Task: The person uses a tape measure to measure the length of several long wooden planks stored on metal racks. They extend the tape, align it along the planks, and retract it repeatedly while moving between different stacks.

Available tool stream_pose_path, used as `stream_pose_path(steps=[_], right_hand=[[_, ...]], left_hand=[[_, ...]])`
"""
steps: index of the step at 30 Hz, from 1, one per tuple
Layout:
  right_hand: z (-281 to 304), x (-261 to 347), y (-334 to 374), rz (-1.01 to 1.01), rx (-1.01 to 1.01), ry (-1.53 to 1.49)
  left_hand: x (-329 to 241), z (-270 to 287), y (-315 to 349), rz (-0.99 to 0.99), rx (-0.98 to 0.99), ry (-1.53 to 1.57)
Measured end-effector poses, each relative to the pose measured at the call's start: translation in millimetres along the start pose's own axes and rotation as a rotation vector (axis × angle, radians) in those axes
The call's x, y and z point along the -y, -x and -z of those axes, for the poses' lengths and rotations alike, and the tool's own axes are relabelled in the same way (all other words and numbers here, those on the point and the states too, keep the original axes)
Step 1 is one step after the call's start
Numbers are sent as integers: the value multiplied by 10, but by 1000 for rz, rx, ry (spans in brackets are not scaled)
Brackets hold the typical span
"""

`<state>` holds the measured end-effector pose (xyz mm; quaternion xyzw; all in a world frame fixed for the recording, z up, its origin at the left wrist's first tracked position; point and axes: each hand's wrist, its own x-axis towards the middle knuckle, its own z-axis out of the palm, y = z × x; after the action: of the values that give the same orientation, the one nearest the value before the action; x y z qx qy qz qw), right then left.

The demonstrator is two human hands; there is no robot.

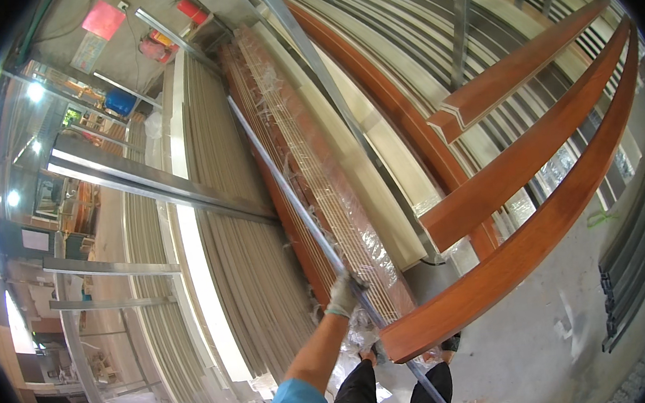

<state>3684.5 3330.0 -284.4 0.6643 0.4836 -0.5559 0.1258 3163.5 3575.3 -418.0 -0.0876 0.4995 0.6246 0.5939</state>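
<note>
My left hand [340, 297], in a pale work glove, reaches up from a blue sleeve and is closed around a long grey metal bar [289, 191]. This bar slants from the upper left down past my legs. Just beyond my hand lies a long stack of thin strips [340, 230], wrapped in clear plastic. To the right of the bar, the near end of a reddish-brown plank [483, 283] comes close to it; whether they touch, I cannot tell. My right hand is out of view.
More brown planks [533, 156] rest across the rack at right. Beige panels [238, 247] are stacked at left, between metal rack beams [160, 181]. Dark grey profiles [637, 251] lie on the concrete floor [519, 345]. A blue drum [120, 102] stands far back.
</note>
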Motion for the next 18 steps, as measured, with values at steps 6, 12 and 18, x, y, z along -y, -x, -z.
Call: stream_pose_path(steps=[6, 12, 18], right_hand=[[113, 59, 256, -85, -80, 73], [-128, 21, -56, 228, -67, 130], [-366, 740, -875, 272, -24, 146]], left_hand=[[-791, -56, -312, -45, -7, 35], [-686, -159, -191, -142, 172, -27], [401, -241, 330, -9, 121, 119]])
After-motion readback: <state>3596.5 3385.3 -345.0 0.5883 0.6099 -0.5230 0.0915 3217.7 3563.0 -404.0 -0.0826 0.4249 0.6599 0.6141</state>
